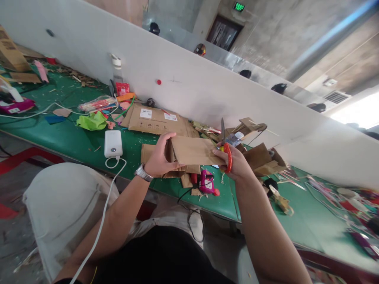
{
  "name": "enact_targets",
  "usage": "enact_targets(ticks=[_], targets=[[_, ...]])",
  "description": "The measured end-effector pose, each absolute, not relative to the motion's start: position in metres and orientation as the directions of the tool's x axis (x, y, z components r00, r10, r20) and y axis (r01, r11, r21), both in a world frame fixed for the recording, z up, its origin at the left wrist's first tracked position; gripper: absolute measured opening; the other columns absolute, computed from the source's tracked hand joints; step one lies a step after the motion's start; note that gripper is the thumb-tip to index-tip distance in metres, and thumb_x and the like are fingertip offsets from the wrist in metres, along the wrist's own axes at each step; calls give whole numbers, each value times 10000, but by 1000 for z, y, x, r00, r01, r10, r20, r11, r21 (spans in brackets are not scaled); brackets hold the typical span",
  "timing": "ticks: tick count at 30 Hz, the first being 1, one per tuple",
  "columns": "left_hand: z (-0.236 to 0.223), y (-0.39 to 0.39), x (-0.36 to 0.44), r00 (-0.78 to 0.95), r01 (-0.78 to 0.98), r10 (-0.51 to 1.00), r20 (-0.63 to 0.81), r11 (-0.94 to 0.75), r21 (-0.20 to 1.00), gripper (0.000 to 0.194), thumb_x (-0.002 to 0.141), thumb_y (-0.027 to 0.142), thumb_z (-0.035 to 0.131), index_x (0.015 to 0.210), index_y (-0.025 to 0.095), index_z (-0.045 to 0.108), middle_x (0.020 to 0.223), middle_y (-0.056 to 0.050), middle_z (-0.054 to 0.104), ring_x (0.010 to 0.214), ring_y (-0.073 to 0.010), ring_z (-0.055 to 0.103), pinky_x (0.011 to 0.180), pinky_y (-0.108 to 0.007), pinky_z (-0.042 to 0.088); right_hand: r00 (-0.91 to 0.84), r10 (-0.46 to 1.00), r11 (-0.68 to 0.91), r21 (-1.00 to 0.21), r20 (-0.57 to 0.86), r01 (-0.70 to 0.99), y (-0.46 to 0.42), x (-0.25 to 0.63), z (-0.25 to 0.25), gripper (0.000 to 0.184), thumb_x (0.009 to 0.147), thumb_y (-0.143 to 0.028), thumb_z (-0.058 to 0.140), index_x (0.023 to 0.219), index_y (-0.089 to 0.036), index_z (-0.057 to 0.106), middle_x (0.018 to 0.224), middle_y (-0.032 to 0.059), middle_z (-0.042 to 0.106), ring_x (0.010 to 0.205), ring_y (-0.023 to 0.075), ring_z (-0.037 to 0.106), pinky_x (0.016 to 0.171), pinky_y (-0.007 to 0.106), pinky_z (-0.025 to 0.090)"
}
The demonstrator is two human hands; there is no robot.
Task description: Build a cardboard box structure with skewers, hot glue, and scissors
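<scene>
A brown cardboard piece (194, 150) is held up over the green table between both hands. My left hand (159, 157) grips its left end, thumb and fingers apart around the edge. A folded cardboard box (148, 152) stands behind and below that hand, partly hidden by it. In my right hand (237, 161) are scissors (227, 157) with red-orange handles, their blades pointing up and away from the cardboard. The fingers of that hand also touch the right end of the cardboard piece. Below lies a magenta device (207, 182) with a black cable, beside a small cardboard scrap (186, 180).
A white power bank (113, 144) with a white cable lies left on the green table (74, 144). A flattened carton (160, 118) leans near the white partition (189, 85). Cardboard offcuts (260, 157) are at the right. Green crumpled paper (92, 121) lies further left.
</scene>
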State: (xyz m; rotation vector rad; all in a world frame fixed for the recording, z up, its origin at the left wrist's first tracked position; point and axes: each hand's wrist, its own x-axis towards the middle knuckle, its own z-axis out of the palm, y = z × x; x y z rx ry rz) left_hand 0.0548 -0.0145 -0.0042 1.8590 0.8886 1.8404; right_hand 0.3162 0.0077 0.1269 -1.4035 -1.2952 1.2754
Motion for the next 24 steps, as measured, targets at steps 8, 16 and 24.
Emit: enact_targets(ticks=[8, 16, 24], targets=[[-4, -13, 54, -64, 190, 659, 749, -729, 657, 1048, 704, 661, 937, 1542, 244, 463, 1513, -188, 546, 1378, -387, 570, 1197, -599, 467, -57, 994, -88, -985, -97, 149, 9, 319, 122, 599, 551, -242, 1006, 987, -252, 596, 599, -100, 573, 413, 87, 474, 337, 215, 342], [-9, -11, 50, -21, 112, 654, 756, -750, 652, 1124, 708, 879, 781, 1581, 254, 446, 1546, -204, 506, 1425, -415, 533, 1204, -608, 448, -58, 995, -72, -987, -81, 146, 10, 320, 119, 631, 534, -283, 1028, 993, -259, 595, 631, -80, 631, 445, 111, 529, 367, 230, 409], [-7, -17, 52, -47, 69, 693, 719, -716, 695, 746, 982, 677, 629, 1572, 256, 454, 1536, -184, 525, 1424, -360, 548, 1183, -570, 476, -94, 995, -15, -990, -29, 137, 11, 323, 114, 610, 564, -321, 1025, 1003, -265, 605, 569, -122, 540, 391, 73, 415, 347, 216, 316]])
